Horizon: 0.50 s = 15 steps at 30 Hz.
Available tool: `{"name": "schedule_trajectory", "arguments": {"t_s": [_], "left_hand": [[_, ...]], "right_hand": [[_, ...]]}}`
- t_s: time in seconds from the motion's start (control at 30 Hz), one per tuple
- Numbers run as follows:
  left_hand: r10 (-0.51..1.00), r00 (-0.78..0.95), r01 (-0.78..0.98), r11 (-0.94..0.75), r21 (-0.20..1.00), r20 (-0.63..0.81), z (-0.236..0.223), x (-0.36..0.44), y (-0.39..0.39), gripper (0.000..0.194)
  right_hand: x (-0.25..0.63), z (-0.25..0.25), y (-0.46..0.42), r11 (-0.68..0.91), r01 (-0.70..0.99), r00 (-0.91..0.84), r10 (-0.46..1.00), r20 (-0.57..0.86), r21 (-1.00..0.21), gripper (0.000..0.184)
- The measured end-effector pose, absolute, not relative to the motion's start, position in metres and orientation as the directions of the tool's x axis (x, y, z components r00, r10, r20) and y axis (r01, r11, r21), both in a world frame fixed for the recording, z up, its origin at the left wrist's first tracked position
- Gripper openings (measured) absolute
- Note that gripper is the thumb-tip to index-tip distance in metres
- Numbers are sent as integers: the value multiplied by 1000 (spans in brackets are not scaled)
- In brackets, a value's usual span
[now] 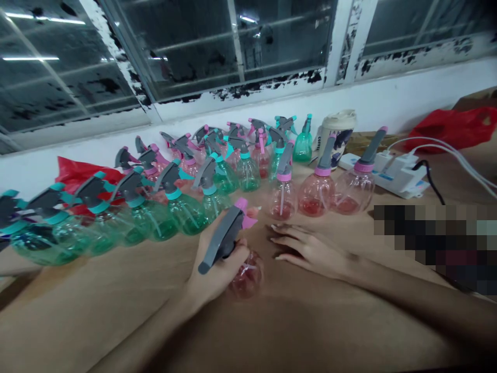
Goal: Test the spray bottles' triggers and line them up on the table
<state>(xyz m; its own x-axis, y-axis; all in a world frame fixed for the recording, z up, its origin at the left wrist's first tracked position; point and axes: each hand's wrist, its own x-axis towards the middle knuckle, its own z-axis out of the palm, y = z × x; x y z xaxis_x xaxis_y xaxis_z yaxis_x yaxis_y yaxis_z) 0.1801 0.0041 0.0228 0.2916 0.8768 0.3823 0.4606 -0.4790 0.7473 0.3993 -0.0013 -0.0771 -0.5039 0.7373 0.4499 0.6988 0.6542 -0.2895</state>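
My left hand [215, 272] is wrapped round the neck of a pink spray bottle [248, 277] with a grey and pink trigger head. This bottle stands tilted on the brown tabletop [295, 321], its body partly hidden by my fingers. Palm down, my right hand [314, 249] rests on the table to the right of it, fingers spread and holding nothing. Just beyond that hand stand a pink spray bottle [282, 199] and two more like it. Green spray bottles [190, 213] with turquoise collars form a row from the left edge to the middle.
Behind the row crowd several more pink and green spray bottles [248, 173]. A lidded paper cup [337, 129] and a white power strip [402, 176] with cables are at back right. Red plastic bags lie at left [83, 173] and far right [450, 127]. Windows line the wall.
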Motion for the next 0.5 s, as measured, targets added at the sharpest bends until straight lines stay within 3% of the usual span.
{"name": "schedule_trajectory", "arguments": {"t_s": [0.1,0.3,0.5], "left_hand": [[886,288,451,-460,765,363,23,180,6,19],[870,381,403,-461,790,313,26,183,14,27],[842,414,461,-521,718,345,21,185,26,22]], "right_hand": [[398,-81,4,652,691,-500,743,445,-311,35],[397,-83,4,635,705,-496,760,420,-317,33],[396,-85,4,613,717,-479,779,404,-331,39]]}}
